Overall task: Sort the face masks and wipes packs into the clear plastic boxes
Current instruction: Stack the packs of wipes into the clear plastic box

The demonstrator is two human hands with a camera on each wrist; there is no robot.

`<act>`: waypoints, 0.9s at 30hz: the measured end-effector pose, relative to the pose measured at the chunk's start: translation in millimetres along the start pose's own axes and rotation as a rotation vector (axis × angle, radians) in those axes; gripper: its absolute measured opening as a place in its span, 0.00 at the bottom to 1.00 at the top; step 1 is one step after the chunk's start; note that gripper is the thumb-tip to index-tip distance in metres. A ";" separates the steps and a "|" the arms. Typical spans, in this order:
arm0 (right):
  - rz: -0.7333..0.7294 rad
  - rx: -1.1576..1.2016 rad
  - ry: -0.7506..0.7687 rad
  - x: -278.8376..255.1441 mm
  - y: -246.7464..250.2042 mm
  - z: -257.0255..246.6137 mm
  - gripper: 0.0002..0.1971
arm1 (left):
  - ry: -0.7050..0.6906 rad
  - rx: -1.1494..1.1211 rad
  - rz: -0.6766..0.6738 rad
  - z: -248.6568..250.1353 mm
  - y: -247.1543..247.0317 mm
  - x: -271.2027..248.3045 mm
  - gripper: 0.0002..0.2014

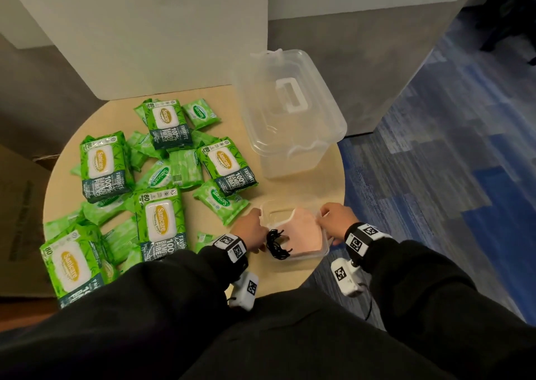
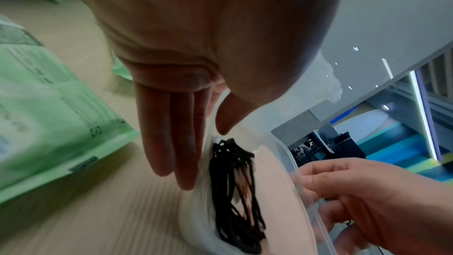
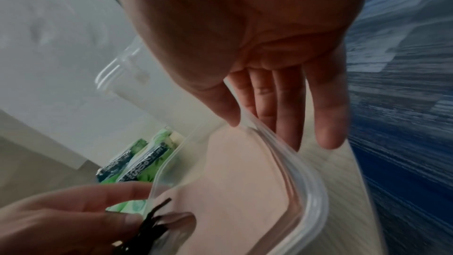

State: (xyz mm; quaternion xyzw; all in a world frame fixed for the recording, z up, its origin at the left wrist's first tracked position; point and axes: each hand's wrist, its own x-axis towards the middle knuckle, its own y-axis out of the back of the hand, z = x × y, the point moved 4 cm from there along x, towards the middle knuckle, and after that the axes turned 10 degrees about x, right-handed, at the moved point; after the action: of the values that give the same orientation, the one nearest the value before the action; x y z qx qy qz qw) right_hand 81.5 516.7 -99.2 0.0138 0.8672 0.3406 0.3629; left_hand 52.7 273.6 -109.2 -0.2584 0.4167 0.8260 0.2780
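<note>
On the left of the round wooden table [image 1: 307,182] lies a spread of green wipes packs [image 1: 162,147] — several large ones with white flip lids, among them one at the near-left edge [image 1: 71,266] and one nearer centre [image 1: 159,217], with smaller packs [image 1: 220,201] scattered between and partly under them. A cardboard box [image 1: 20,220] stands off the table's left edge.

The left hand [image 1: 251,230] is at the left side of the small clear plastic box [image 1: 324,249]. In the left wrist view its fingers [image 2: 171,143] are extended, close together, pointing down along the box's outer wall, with the thumb [image 2: 232,115] over the rim on the inner side; whether they actually press the plastic cannot be told from the blurred frames.

The small box sits at the table's near edge and holds pink face masks [image 1: 301,231] with black ear loops [image 1: 277,243] bunched at their left end, next to the left hand.

The right hand [image 1: 338,215] is at the box's right rim. The right wrist view shows straight fingers [image 3: 326,113] outside the rim [image 3: 289,154] and the thumb [image 3: 220,102] inside it, relaxed rather than curled.

Beyond, toward the far right of the table, stands a larger clear plastic box [image 1: 290,153] with its lid [image 1: 290,98] resting askew on top — nothing is seen inside it. Blue patterned carpet [image 1: 449,162] lies to the right.
</note>
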 end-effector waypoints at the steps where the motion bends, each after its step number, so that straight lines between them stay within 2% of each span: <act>1: 0.008 -0.017 0.018 -0.8 -0.7 -3.6 0.04 | 0.012 -0.015 0.003 -3.1 1.1 -0.3 0.22; 6: -0.034 0.130 0.069 -10.3 2.3 -29.7 0.07 | 0.001 -0.047 0.058 -12.6 36.5 -13.6 0.18; 11: -0.090 0.288 0.268 -32.7 7.8 -87.3 0.09 | -0.031 -0.140 0.138 -28.4 99.5 -37.9 0.18; 13: -0.039 0.270 0.414 -38.6 14.1 -115.9 0.08 | -0.030 -0.154 0.189 -36.2 130.8 -45.6 0.18; 16: 0.180 0.173 0.773 -47.4 31.9 -163.5 0.09 | -0.009 -0.139 0.267 -49.1 177.8 -48.3 0.19; 18: 0.309 -0.003 0.993 -43.3 38.7 -191.9 0.17 | 0.016 -0.132 0.303 -58.0 205.5 -44.5 0.19; 19: 0.315 -0.117 0.994 -32.9 39.2 -202.5 0.24 | 0.032 -0.137 0.322 -62.2 217.9 -41.2 0.19; 22: 0.207 -0.508 0.718 11.2 32.5 -210.5 0.47 | 0.057 -0.154 0.380 -67.1 251.7 -27.1 0.18; 24: 0.220 -0.642 0.654 24.5 26.9 -205.3 0.50 | 0.059 -0.159 0.414 -64.8 269.0 -16.5 0.16; 27: 0.309 -0.655 0.629 18.3 27.2 -194.3 0.44 | 0.058 -0.190 0.433 -59.1 285.2 4.7 0.13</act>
State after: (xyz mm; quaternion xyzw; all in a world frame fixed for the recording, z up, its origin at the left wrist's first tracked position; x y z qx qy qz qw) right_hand -62.2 429.7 3.8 -0.0763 0.7698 0.6336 0.0131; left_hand -131.5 83.5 12.4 -0.2114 0.3906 0.8942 0.0566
